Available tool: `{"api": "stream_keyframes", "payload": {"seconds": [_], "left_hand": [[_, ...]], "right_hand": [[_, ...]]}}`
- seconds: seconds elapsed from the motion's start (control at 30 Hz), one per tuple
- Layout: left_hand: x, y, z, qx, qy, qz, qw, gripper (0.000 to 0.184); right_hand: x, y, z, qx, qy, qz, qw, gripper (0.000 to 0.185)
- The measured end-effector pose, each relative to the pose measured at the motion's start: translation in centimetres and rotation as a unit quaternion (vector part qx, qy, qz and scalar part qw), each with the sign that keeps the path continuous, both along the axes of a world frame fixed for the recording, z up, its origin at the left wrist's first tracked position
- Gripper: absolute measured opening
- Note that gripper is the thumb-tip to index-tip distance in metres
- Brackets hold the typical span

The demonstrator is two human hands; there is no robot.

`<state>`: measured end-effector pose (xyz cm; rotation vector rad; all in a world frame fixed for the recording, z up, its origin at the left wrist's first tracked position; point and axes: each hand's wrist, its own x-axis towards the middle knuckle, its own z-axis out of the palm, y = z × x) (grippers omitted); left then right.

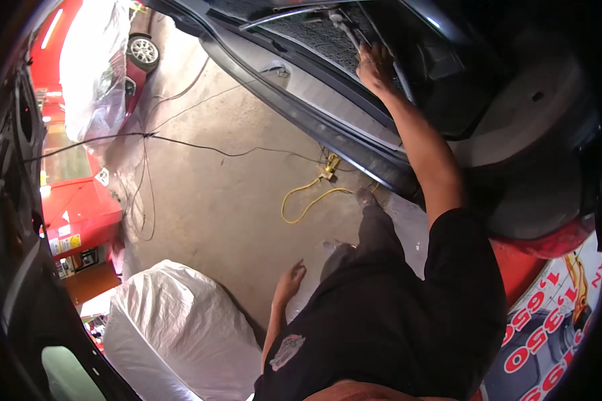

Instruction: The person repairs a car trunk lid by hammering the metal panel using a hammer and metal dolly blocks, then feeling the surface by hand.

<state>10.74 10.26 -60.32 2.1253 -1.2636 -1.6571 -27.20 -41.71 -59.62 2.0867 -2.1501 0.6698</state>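
Observation:
My right hand reaches into the open rear of a dark car, its fingers closed round a slim metallic tool whose exact kind I cannot make out. Beneath the tool lies a dark, rough-textured surface inside the car. A light grey sill trim and the dark rear edge of the body run below that arm. Down at my side hangs my left hand, its fingers loosely apart, with nothing visible in it.
Black cables cross above the concrete floor, and a yellow cord with an outlet box lies near my feet. A silvery covered object stands at lower left. Red equipment and a plastic-draped car are beyond. A price poster is at right.

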Motion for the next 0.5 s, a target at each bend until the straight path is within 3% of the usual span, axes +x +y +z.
{"api": "stream_keyframes", "payload": {"seconds": [0.03,0.13,0.2,0.3,0.4,0.5], "left_hand": [[-0.9,-1.6,0.1,0.009,0.004,0.000,1.000,0.048],[-3.5,-8.5,0.8,-0.042,-0.041,-0.035,0.998,0.047],[-5.9,-12.3,1.5,-0.114,-0.039,-0.064,0.991,0.046],[-9.8,-16.8,1.2,-0.133,-0.015,-0.099,0.986,0.045],[-13.8,-19.9,2.9,-0.161,-0.007,-0.167,0.973,0.046],[-16.4,-21.1,5.3,-0.190,-0.001,-0.225,0.956,0.047]], "right_hand": [[-0.5,0.2,0.5,-0.060,-0.003,-0.009,0.998,0.051],[-2.2,2.0,1.8,-0.077,-0.062,-0.058,0.993,0.050],[-4.1,2.5,-0.1,-0.105,-0.034,-0.060,0.992,0.047],[-4.5,5.6,1.0,0.028,-0.039,-0.127,0.991,0.043],[-4.5,6.3,2.3,0.084,0.041,-0.123,0.988,0.044],[-5.3,5.4,1.4,0.065,-0.006,-0.114,0.991,0.042]]}}
